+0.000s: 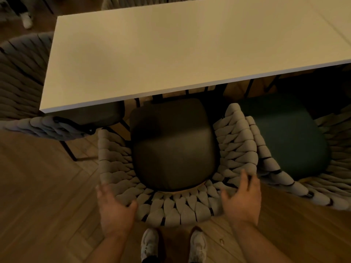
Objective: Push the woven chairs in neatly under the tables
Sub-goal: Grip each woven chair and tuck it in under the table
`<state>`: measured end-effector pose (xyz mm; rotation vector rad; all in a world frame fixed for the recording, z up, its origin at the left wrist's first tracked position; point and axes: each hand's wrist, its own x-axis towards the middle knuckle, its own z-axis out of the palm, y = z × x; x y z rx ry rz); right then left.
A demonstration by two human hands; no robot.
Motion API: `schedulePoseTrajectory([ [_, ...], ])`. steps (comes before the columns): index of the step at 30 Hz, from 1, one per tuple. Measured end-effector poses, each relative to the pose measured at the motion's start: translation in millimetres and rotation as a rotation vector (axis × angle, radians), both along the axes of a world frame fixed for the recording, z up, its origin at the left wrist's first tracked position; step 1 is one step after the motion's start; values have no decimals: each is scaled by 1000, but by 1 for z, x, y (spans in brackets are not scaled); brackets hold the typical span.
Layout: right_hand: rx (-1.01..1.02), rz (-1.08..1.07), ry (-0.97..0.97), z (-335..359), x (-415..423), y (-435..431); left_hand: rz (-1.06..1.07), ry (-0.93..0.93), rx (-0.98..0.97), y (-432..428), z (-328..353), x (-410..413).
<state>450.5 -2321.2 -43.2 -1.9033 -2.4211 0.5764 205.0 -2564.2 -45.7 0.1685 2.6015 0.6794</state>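
A light woven chair [190,211] with a dark seat cushion [172,147] stands in front of me, facing a long white table [152,59]. The front of its seat reaches just under the table's near edge. My left hand [114,207] holds the left of the curved backrest rim, thumb inside the weave and fingers on the outer side. My right hand [242,198] holds the right of the rim the same way, its fingers lying up along the rim. Both hands look slightly blurred.
A second woven chair with a green cushion [284,141] touches the right side of mine. A third woven chair [45,127] sits at the left, seat under the table. Another chair [20,73] stands at the table's left end. My shoes [150,243] are on the herringbone wood floor.
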Motion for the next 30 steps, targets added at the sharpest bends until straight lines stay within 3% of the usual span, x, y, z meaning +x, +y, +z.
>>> schedulePoseTrajectory([
  [2,14,400,-83,8,-1,-15,-468,208,-101,15,17,6],
  [3,-56,577,-106,14,-3,-18,-708,204,-148,23,20,9],
  [5,-272,813,-217,25,-10,-14,-1082,33,-291,38,26,13],
  [8,-331,999,-444,33,-24,-3,-1347,-160,-493,53,19,21],
  [12,-255,1050,-564,28,-30,0,-1345,-81,-557,52,4,28],
  [17,-223,1035,-603,18,-44,8,-1300,-37,-505,57,7,18],
  [25,-203,1004,-553,-7,-68,52,-1239,-138,-478,92,-3,-5],
  [30,-181,1016,-689,-13,-73,50,-1315,-143,-472,101,4,-12],
])
